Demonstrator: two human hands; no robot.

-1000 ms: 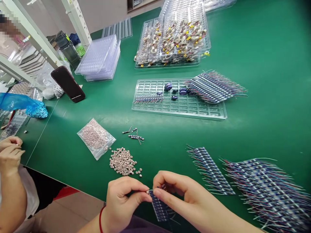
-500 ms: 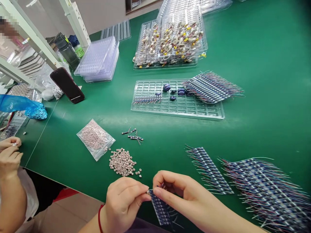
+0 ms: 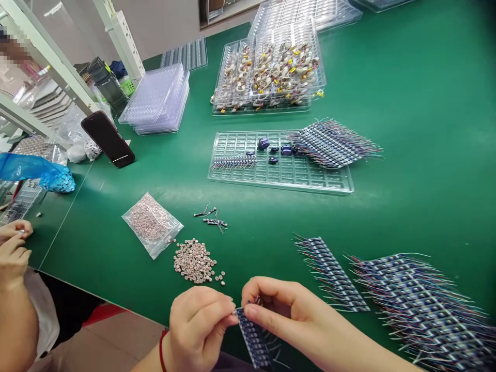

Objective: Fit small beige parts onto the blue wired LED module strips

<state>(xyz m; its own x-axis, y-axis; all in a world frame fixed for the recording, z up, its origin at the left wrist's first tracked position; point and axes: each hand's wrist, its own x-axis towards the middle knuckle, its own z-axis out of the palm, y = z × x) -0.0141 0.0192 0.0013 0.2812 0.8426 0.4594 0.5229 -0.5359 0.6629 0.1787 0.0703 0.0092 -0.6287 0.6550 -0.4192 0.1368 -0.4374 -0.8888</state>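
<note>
My right hand (image 3: 277, 310) pinches the upper end of a dark blue circuit board strip (image 3: 253, 338) with thin wires along its side. The strip hangs tilted below the fingers, near the table's front edge. At its upper left corner, my left hand (image 3: 203, 328) has thumb and forefinger pressed together; the tiny thing between them is mostly hidden. Just beyond my hands lies a pile of small pinkish round discs (image 3: 195, 261). A clear bag of the same discs (image 3: 149, 222) is behind it. A few loose wired boards (image 3: 215, 222) lie to the right of the bag.
To the right lie a narrow wired board strip (image 3: 337, 274) and a larger stack of wired boards (image 3: 422, 305). Farther back are a clear tray (image 3: 240, 178) and trays of white wired parts (image 3: 271, 77). A phone (image 3: 108, 139) leans at left, near another person's hands (image 3: 13, 253).
The view has shifted slightly. Both my hands keep nearly the same pose at the strip's upper end, with only slight finger movement.
</note>
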